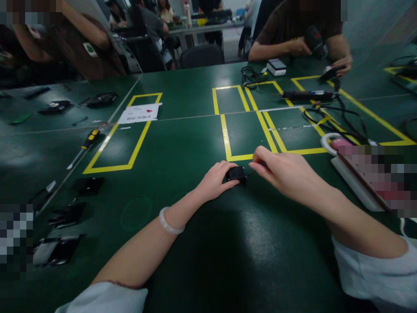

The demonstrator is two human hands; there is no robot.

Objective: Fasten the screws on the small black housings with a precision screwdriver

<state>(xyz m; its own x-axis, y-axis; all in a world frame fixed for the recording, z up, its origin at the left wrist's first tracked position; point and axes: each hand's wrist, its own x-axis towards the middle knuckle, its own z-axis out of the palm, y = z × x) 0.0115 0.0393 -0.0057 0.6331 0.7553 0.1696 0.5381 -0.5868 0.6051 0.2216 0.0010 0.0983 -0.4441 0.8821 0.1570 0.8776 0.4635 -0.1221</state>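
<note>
On the green table a small black box-shaped part (236,174) sits between the fingers and thumb of my left hand (216,179). My left hand is closed around its left side. Just right of the part, my right hand (276,169) is raised a little, thumb and forefinger pinched together. A thin dark line runs from the part toward that pinch; whether it is a wire or a slim tool I cannot make out. The right hand's other fingers are mostly hidden behind the palm.
Yellow tape outlines mark the green table (185,143). At left lie a yellow-black screwdriver (90,138), a paper label (139,113) and several black parts (67,214). A soldering-iron-like tool (309,95), cables and a pink-and-white object (361,178) lie right. A co-worker opposite holds a power drill (315,41).
</note>
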